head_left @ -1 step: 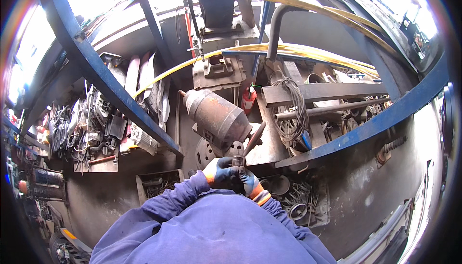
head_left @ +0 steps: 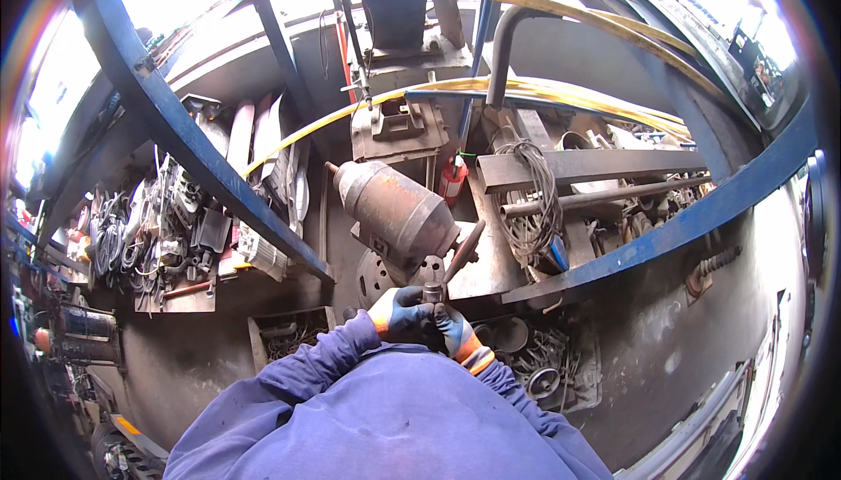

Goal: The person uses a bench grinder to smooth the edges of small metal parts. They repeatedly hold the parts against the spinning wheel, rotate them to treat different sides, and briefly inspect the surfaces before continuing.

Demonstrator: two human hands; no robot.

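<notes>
Both of my hands are close together in front of my chest, in white, blue and orange work gloves. My left hand and my right hand are closed around a small, dark cylindrical metal part. Its round upper end shows between the fingers, while the gloves hide its lower portion. Just beyond it lies a perforated metal piece with round holes. A large, rusty metal cylinder leans at an angle behind that, with a long brown handle-like bar near its lower end.
A red fire extinguisher stands beyond the cylinder. Coiled wire hangs over a steel beam at right. Scrap metal fills a tray near my right arm. Blue frame bars flank the area, and yellow hoses cross it.
</notes>
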